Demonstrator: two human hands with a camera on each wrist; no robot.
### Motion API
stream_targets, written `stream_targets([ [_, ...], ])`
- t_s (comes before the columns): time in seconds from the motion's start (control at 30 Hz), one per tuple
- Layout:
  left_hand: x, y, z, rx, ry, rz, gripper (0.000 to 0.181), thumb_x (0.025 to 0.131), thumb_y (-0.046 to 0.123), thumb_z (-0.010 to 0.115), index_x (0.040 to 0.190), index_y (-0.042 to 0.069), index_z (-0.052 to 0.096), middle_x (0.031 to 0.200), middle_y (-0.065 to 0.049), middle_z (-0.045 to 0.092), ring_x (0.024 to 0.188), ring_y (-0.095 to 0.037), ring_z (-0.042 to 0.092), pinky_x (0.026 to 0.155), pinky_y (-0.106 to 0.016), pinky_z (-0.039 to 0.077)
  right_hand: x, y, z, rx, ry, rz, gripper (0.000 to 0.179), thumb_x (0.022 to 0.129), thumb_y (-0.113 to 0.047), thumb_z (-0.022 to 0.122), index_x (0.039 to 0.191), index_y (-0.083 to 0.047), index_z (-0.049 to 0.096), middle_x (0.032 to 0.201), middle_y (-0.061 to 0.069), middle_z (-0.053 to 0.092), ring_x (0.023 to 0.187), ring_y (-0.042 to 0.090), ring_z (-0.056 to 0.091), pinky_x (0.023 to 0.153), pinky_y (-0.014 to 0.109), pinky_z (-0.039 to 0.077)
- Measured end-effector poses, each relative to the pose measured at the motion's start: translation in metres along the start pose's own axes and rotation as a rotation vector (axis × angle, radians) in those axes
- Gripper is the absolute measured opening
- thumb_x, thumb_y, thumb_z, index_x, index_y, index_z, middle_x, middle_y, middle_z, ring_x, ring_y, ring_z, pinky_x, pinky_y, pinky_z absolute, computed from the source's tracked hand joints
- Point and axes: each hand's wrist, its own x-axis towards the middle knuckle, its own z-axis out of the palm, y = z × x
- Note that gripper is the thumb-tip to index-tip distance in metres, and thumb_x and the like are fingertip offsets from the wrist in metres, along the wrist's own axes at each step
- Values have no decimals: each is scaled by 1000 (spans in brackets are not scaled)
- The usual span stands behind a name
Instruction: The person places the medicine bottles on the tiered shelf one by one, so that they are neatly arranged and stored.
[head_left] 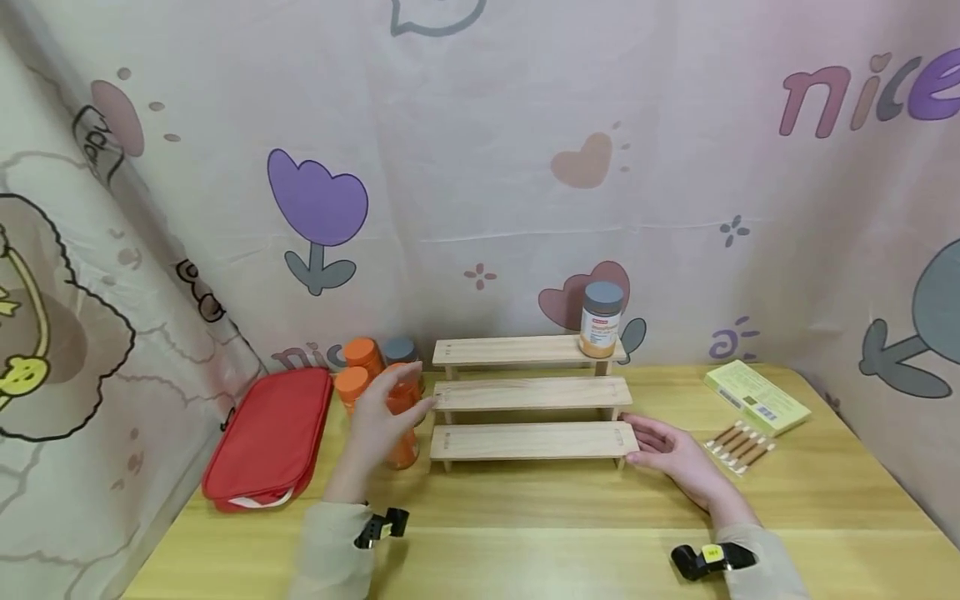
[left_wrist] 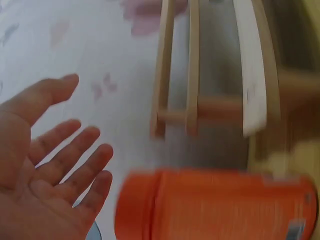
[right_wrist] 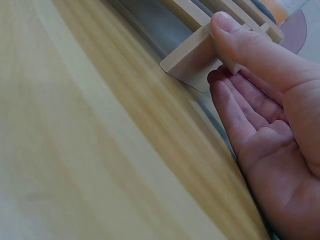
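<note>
A three-tier wooden display shelf (head_left: 532,393) stands at the middle of the table. My right hand (head_left: 675,457) grips the right end of its lowest tier; in the right wrist view the thumb lies on the board's end, with the fingers behind it. On the top tier, at the right, stands a supplement bottle (head_left: 600,325) with a grey-blue cap. My left hand (head_left: 375,429) is in front of several orange bottles (head_left: 405,450) left of the shelf, fingers spread and holding nothing. In the left wrist view, the nearest orange bottle (left_wrist: 225,205) is blurred, beside the open palm.
A red zippered case (head_left: 270,437) lies at the left of the table. Another grey-blue-capped bottle (head_left: 400,349) stands behind the orange ones. On the right are a pale green box (head_left: 757,397) and a small pack of brown-and-white sticks (head_left: 740,447). A printed curtain (head_left: 480,167) hangs behind.
</note>
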Motion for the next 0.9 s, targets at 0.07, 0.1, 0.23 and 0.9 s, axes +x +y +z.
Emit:
stream_targets([
  [0.07, 1, -8, -9, -24, -25, -19, 51, 81, 19, 78, 127, 10, 59, 125, -9, 59, 115, -27, 53, 93, -54, 43, -2, 0, -1, -3, 8, -2, 69, 82, -6, 73, 141, 7, 39, 139, 31, 40, 108, 1, 56, 90, 20, 45],
  [0.1, 1, -12, -13, -49, -42, -24, 51, 82, 18, 78, 128, 9, 59, 126, -10, 58, 116, -28, 52, 93, -55, 43, -2, 0, -1, -4, 10, -5, 68, 82, -5, 73, 141, 7, 39, 139, 31, 40, 108, 0, 56, 90, 19, 45],
  [0.23, -1, -28, -25, -112, -132, -31, 53, 84, 15, 75, 132, 4, 55, 130, -14, 56, 119, -31, 51, 97, -54, 41, -2, 0, -2, -7, 6, -12, 68, 83, -5, 73, 141, 7, 39, 139, 31, 40, 108, 0, 56, 90, 19, 45],
  [0.9, -12, -72, -34, -203, -306, -138, 63, 84, 16, 75, 140, 11, 47, 137, -8, 51, 129, -25, 41, 101, -38, 39, 0, 2, 0, 6, -26, -2, 69, 84, -5, 72, 142, 8, 37, 140, 32, 38, 109, 0, 55, 90, 19, 45],
])
